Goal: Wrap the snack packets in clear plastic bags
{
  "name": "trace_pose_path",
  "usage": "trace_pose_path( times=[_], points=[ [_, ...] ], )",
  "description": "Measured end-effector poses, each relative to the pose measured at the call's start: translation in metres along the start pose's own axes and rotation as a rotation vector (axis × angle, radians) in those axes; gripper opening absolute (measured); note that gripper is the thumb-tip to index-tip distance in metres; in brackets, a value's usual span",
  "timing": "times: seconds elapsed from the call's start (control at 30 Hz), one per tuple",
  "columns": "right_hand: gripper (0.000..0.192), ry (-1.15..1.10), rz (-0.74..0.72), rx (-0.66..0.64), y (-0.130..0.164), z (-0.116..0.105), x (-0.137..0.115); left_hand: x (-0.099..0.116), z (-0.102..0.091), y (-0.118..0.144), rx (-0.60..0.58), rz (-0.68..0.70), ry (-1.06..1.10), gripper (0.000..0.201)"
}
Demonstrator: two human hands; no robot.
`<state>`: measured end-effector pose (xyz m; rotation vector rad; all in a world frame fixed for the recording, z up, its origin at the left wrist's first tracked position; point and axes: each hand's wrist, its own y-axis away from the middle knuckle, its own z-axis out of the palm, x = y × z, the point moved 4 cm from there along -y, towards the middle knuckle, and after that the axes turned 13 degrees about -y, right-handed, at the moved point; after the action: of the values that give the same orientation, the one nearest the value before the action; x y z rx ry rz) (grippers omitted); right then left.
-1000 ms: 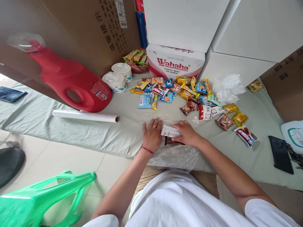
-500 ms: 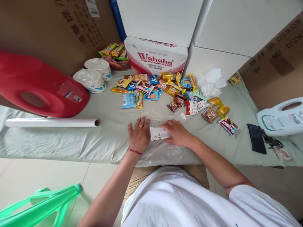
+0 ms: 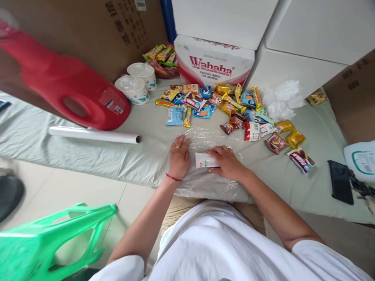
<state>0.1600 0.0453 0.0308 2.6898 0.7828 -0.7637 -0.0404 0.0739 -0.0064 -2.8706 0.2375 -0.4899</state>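
Left hand point(image 3: 179, 158) lies flat, fingers spread, palm down on the clear plastic sheet point(image 3: 205, 183) at my table edge, gripping nothing. At its three o'clock my right hand point(image 3: 227, 162) presses fingertips onto a white snack packet point(image 3: 204, 160) lying on that sheet, not closed around it. Scattered snacks point(image 3: 222, 107) sit at twelve o'clock; a white roll point(image 3: 93, 135) lies at ten o'clock.

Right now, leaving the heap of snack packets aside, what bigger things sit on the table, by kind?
Paper cups: 2
Detergent jugs, red and white: 2
Phone: 1
Film roll: 1
Wahaha box: 1
Total: 7
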Motion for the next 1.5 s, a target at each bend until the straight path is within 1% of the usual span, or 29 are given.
trace_pose_path(
  times=[0.07,0.13,0.2,0.23,0.27,0.3,0.37,0.4,0.43,0.53,0.63,0.7,0.77,0.87,0.9,0.97,1.03,1.1,1.13,1.17,1.2,1.23,1.27,1.3,1.33,1.37,1.4,1.43,1.5],
  points=[
    [0.07,-0.04,-0.104,0.076,0.013,-0.009,-0.001,-0.006,-0.013,0.007,0.178,0.003,-0.027,0.045],
    [0.058,-0.075,-0.2,0.173,0.036,-0.02,-0.005,-0.009,-0.03,0.02,0.362,0.044,-0.093,0.041],
    [0.053,-0.104,-0.28,0.219,0.065,-0.023,-0.011,-0.009,-0.045,0.037,0.444,0.192,-0.111,0.041],
    [0.056,-0.109,-0.313,0.205,0.079,-0.018,-0.014,-0.009,-0.05,0.046,0.421,0.312,-0.09,0.04],
    [0.06,-0.103,-0.34,0.166,0.092,-0.01,-0.017,-0.01,-0.052,0.055,0.351,0.45,-0.056,0.036],
    [0.059,-0.089,-0.356,0.124,0.103,0.0,-0.018,-0.011,-0.053,0.064,0.241,0.584,-0.025,0.032],
    [0.038,-0.057,-0.331,0.077,0.119,0.022,-0.017,-0.019,-0.05,0.082,-0.011,0.776,0.009,0.031],
    [0.026,-0.062,-0.297,0.079,0.123,0.03,-0.015,-0.025,-0.049,0.089,-0.12,0.823,0.005,0.036],
    [0.023,-0.092,-0.252,0.098,0.125,0.036,-0.012,-0.032,-0.048,0.095,-0.198,0.838,-0.008,0.037],
    [0.023,-0.299,-0.131,0.163,0.123,0.033,-0.005,-0.046,-0.052,0.099,-0.288,0.775,0.006,0.021],
    [0.02,-0.503,-0.032,0.174,0.114,0.01,0.002,-0.051,-0.063,0.083,-0.343,0.591,0.156,0.023],
    [0.022,-0.595,0.062,0.172,0.103,-0.008,0.012,-0.05,-0.067,0.062,-0.392,0.414,0.257,0.026],
    [0.029,-0.642,0.176,0.173,0.088,-0.024,0.025,-0.048,-0.063,0.035,-0.439,0.242,0.312,0.029],
    [0.035,-0.511,0.365,0.167,0.06,-0.039,0.046,-0.05,-0.047,-0.015,-0.45,0.0,0.256,0.024],
    [0.032,-0.399,0.417,0.151,0.051,-0.044,0.052,-0.055,-0.044,-0.031,-0.406,-0.1,0.187,0.021],
    [0.03,-0.133,0.472,0.117,0.036,-0.055,0.057,-0.063,-0.045,-0.059,-0.297,-0.223,0.091,0.024],
    [0.035,0.07,0.443,0.133,0.021,-0.068,0.055,-0.07,-0.062,-0.072,-0.14,-0.302,0.017,0.03],
    [0.037,0.145,0.343,0.181,0.004,-0.08,0.048,-0.068,-0.093,-0.067,0.115,-0.333,-0.057,0.029],
    [0.037,0.144,0.281,0.185,-0.006,-0.082,0.044,-0.061,-0.112,-0.057,0.306,-0.315,-0.097,0.025],
    [0.037,0.135,0.218,0.169,-0.018,-0.082,0.041,-0.049,-0.126,-0.044,0.448,-0.238,-0.099,0.025],
    [0.039,0.126,0.165,0.133,-0.031,-0.079,0.038,-0.033,-0.134,-0.031,0.503,-0.123,-0.066,0.028],
    [0.042,0.125,0.13,0.088,-0.045,-0.073,0.037,-0.014,-0.135,-0.018,0.49,0.04,-0.016,0.029],
    [0.046,0.134,0.12,0.044,-0.059,-0.067,0.037,0.008,-0.129,-0.006,0.414,0.243,0.036,0.031],
    [0.048,0.154,0.133,0.005,-0.072,-0.061,0.038,0.029,-0.117,0.005,0.267,0.428,0.049,0.033],
    [0.048,0.177,0.165,-0.028,-0.084,-0.055,0.04,0.044,-0.099,0.013,0.081,0.501,0.014,0.035],
    [0.044,0.194,0.204,-0.062,-0.094,-0.052,0.042,0.056,-0.081,0.018,-0.076,0.54,-0.028,0.038],
    [0.035,0.2,0.238,-0.094,-0.102,-0.05,0.043,0.063,-0.063,0.022,-0.196,0.553,-0.067,0.04],
    [0.025,0.192,0.254,-0.118,-0.106,-0.051,0.043,0.067,-0.049,0.023,-0.275,0.547,-0.099,0.041],
    [0.017,0.155,0.214,-0.137,-0.106,-0.059,0.036,0.069,-0.03,0.021,-0.324,0.525,-0.152,0.042]
  ],
)
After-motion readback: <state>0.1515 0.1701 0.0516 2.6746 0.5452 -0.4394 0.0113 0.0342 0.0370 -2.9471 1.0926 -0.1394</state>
